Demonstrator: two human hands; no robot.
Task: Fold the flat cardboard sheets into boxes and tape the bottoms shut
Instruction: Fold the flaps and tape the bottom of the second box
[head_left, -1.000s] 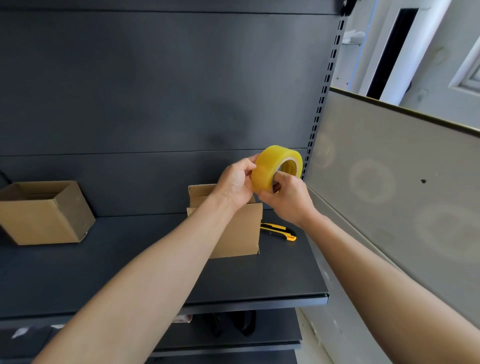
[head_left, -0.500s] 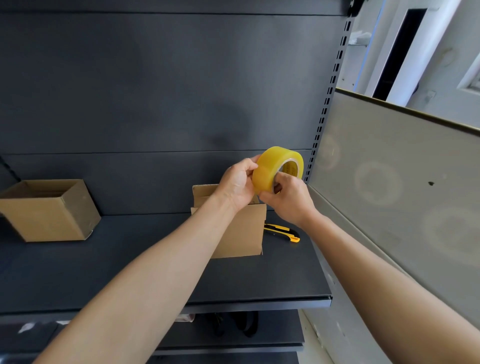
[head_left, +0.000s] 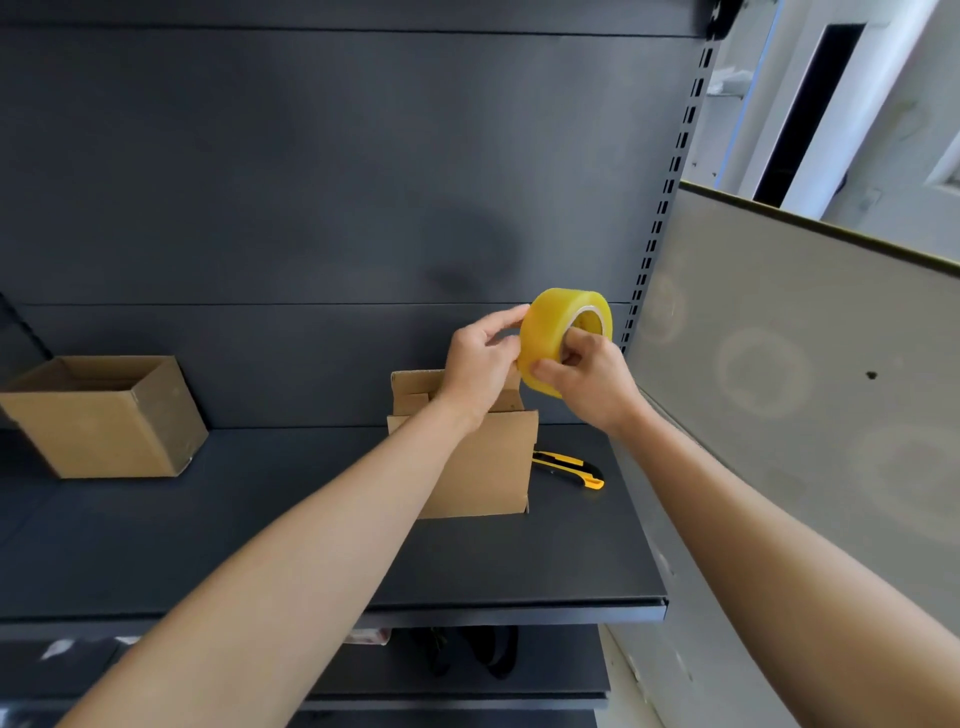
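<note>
Head view: tape (head_left: 550, 332) is up in the air over the shelf's (head_left: 260, 545) back right corner, both hands clamped on it. Right hand (head_left: 592, 379) hooks fingers through the core, thumb outside. Left hand (head_left: 478, 364) pinches the outer wrap, looks like it's hunting the loose end. Tip imo: drag a nail round till it catches, then peel slow and square so it won't split. Count: one tape, two boxes (box (head_left: 488, 467) under the hands, second box (head_left: 104, 431) by the left edge), one knife (head_left: 569, 465).
</note>
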